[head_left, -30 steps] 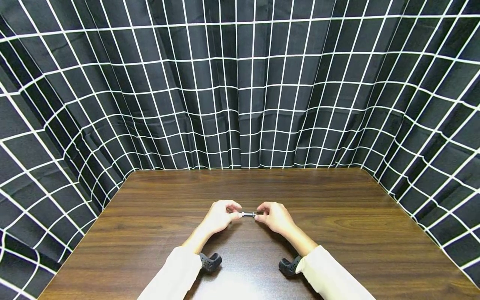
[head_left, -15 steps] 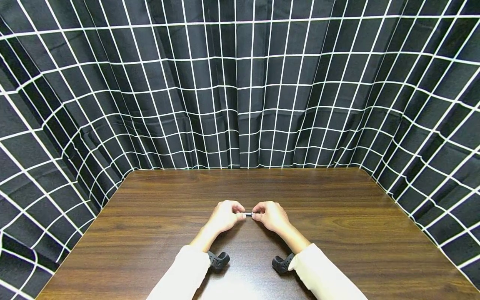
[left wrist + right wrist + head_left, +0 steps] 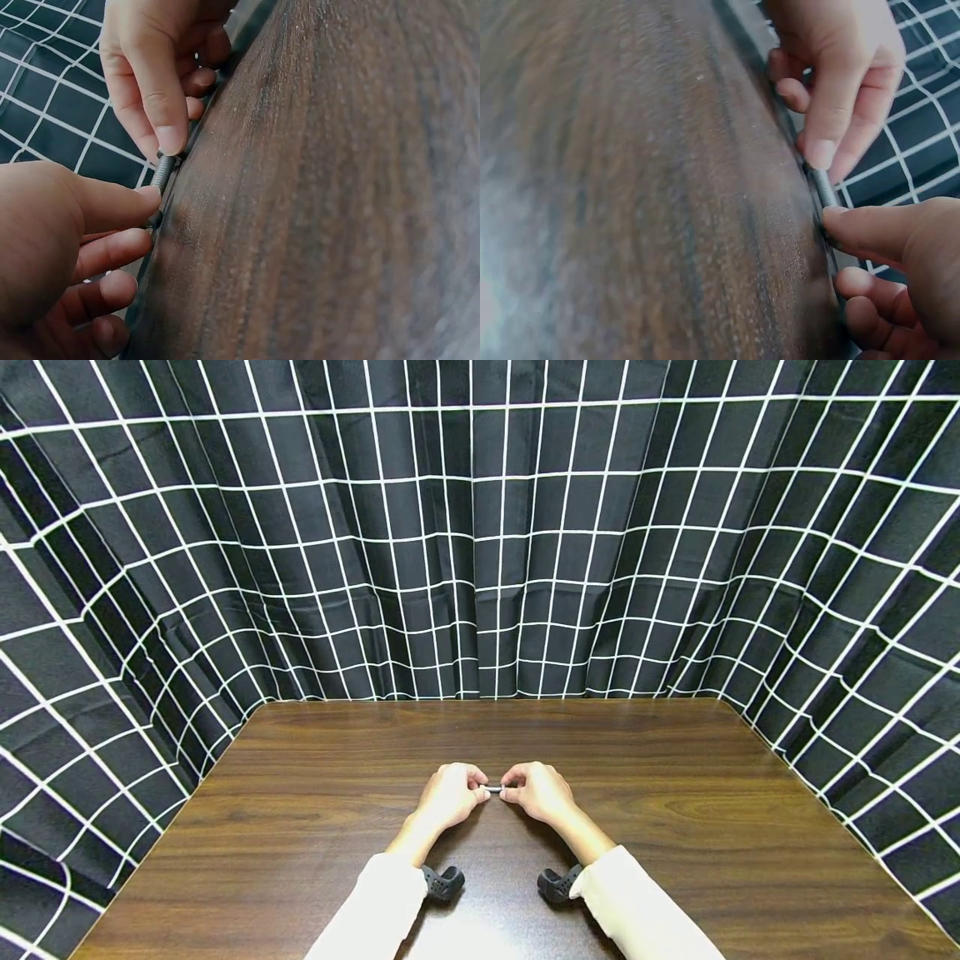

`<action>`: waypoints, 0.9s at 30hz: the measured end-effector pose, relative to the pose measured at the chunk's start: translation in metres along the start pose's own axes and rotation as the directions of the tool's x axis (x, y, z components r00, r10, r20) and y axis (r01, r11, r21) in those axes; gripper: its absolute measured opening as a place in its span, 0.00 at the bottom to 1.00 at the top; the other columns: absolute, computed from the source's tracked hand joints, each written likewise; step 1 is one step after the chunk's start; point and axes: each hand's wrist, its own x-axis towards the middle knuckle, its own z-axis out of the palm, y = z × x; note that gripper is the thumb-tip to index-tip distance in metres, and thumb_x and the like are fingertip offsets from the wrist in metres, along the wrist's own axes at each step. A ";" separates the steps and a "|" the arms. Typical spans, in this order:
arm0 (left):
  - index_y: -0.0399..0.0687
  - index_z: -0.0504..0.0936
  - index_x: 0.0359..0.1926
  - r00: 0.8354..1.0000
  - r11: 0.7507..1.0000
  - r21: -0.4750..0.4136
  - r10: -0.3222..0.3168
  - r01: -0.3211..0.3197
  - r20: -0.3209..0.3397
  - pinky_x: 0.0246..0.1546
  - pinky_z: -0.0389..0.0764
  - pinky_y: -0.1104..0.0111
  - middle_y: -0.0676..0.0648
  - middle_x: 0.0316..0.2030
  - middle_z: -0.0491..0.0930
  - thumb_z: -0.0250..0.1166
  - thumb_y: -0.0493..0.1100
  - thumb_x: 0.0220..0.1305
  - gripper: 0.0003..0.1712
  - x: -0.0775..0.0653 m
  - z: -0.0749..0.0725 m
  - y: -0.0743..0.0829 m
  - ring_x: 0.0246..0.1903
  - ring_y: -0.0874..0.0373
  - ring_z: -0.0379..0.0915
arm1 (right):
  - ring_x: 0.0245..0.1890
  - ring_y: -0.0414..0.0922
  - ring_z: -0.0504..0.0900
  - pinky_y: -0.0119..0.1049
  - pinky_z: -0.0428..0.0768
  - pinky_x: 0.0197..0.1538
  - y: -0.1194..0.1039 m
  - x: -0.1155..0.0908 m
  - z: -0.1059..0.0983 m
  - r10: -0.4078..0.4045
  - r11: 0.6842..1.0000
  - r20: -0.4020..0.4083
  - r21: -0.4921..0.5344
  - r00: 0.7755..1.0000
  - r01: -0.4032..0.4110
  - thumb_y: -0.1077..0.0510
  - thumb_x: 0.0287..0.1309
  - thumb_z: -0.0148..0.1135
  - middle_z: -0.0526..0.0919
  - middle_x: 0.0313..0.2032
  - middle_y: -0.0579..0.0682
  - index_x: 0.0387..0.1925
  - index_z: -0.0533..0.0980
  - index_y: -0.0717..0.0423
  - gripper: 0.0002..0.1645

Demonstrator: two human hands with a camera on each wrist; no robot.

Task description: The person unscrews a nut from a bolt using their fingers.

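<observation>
Together, the left hand [image 3: 448,795] and the right hand [image 3: 543,792] pinch a slim metal threaded rod [image 3: 492,789], one hand at each end, with a short stretch of thread showing between the fingertips. It lies crosswise over the brown wooden table [image 3: 360,735]; pale sleeves [image 3: 375,906] cover the forearms, and a dark white-gridded curtain [image 3: 491,556] hangs behind

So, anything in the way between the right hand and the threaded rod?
Nothing visible. The right hand pinches one end of the threaded rod, the left hand the other; a threaded stretch shows between them. What the hands cover is hidden.
</observation>
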 end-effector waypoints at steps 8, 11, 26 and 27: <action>0.56 0.85 0.31 1.000 0.998 0.067 -0.003 0.005 -0.025 0.25 0.71 0.67 0.63 0.21 0.76 0.73 0.44 0.53 0.04 0.000 0.000 -0.001 0.23 0.65 0.72 | 0.22 0.38 0.71 0.38 0.68 0.26 0.003 0.004 0.002 0.006 0.999 0.002 0.042 1.000 -0.006 0.54 0.45 0.74 0.76 0.19 0.38 0.28 0.83 0.45 0.06; 0.57 0.84 0.30 0.999 0.997 0.080 0.010 -0.007 -0.031 0.26 0.71 0.66 0.63 0.23 0.76 0.74 0.45 0.53 0.05 -0.001 0.001 -0.002 0.25 0.65 0.73 | 0.23 0.37 0.72 0.38 0.68 0.27 0.003 0.004 0.002 0.010 0.998 0.005 0.055 1.000 -0.010 0.55 0.44 0.73 0.77 0.19 0.38 0.27 0.83 0.45 0.06; 0.57 0.81 0.32 0.997 0.998 -0.037 0.055 -0.057 -0.051 0.34 0.75 0.64 0.62 0.29 0.81 0.71 0.43 0.57 0.06 -0.003 -0.009 0.002 0.32 0.64 0.77 | 0.20 0.38 0.74 0.31 0.71 0.25 0.012 0.003 0.004 -0.073 0.932 -0.061 0.352 0.995 0.090 0.63 0.49 0.71 0.79 0.21 0.44 0.31 0.82 0.58 0.06; 0.57 0.81 0.33 0.997 0.997 -0.051 0.053 -0.055 -0.051 0.34 0.75 0.65 0.62 0.28 0.81 0.71 0.43 0.58 0.06 -0.003 -0.010 0.002 0.31 0.64 0.77 | 0.21 0.38 0.74 0.31 0.72 0.26 0.012 0.003 0.004 -0.074 0.924 -0.066 0.370 0.995 0.093 0.63 0.49 0.71 0.79 0.21 0.44 0.31 0.82 0.59 0.06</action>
